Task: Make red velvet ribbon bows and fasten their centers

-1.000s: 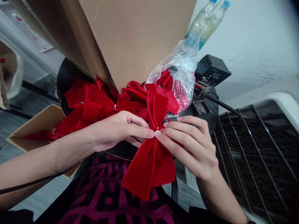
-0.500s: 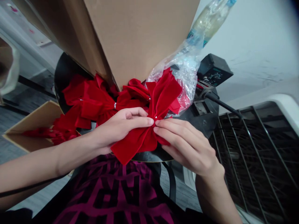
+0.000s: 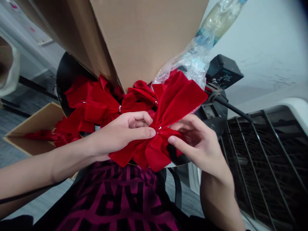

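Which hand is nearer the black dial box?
Right. The right hand is just below-left of the black dial box; the left hand lies farther left, across the red bow.

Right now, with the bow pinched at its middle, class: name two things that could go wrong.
1. Only the left hand pinches the red bow at its small metal tie; a slip could let the gathered folds spring apart.
2. The right hand spreads folds close to the plastic bag and black dial unit; the velvet might snag or brush them.
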